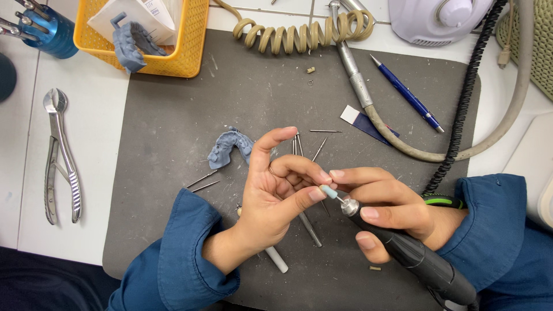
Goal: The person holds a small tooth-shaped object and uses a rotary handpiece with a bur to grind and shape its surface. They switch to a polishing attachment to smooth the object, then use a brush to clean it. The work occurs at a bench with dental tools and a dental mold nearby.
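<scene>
My right hand (386,201) grips a black rotary handpiece (415,256) with a silver nose, held low over the grey mat (173,150). A small pale blue polishing tip (329,191) sticks out of the nose. My left hand (276,190) pinches that tip between thumb and fingertips, palm turned up. A blue-grey dental model (230,147) lies on the mat just behind my left hand. Thin metal burs (203,182) lie scattered around it. A white rod (276,260) and a metal shaft (310,229) show beneath my left hand.
Steel pliers (60,155) lie on the white table at left. A yellow basket (178,52) with another blue-grey model (131,43) stands at the back. A coiled beige hose (299,31), a silver handpiece (354,75), a blue pen (406,92) and a black coiled cable (464,109) lie behind.
</scene>
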A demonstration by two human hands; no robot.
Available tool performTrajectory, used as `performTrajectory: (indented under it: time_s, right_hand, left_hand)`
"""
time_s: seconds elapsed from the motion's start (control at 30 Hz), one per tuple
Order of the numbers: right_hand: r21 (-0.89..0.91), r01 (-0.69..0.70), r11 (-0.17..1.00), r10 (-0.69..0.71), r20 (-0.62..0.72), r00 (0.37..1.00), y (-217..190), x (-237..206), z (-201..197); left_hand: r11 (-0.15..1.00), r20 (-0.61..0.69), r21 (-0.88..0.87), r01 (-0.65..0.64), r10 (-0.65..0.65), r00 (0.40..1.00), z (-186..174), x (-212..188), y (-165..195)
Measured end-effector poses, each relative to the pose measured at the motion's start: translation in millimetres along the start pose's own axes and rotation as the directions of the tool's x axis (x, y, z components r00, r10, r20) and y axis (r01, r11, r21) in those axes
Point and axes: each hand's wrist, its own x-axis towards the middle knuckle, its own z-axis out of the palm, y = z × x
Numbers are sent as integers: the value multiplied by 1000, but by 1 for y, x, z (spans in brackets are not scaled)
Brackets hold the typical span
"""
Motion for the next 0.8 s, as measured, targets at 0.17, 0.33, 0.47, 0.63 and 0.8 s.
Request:
performTrajectory:
  time_s: [0.17, 0.33, 0.47, 0.63, 0.8]
  right_hand:
    - [-5, -27, 1000, 27, 3, 1000, 8, -6, -6]
    - [-37, -147, 988, 138, -173, 975, 20, -12, 3]
    - [-88, -109, 990, 99, -115, 988, 56, -30, -5]
    - [-81, -276, 958, 287, 338, 897, 103, -38, -50]
    - [-91, -88, 992, 96, 94, 991, 100, -37, -33]
  left_hand:
    - [1000, -35, -3, -24, 24, 999, 1, 5, -8]
    - [993, -22, 15, -115, 115, 993, -12, 25, -13]
    - [981, -3, 115, -158, 159, 987, -23, 31, -11]
    - [980, 17, 116, -162, 161, 987, -26, 33, -8]
    - [974, 3, 88, -210, 210, 978, -29, 36, -11]
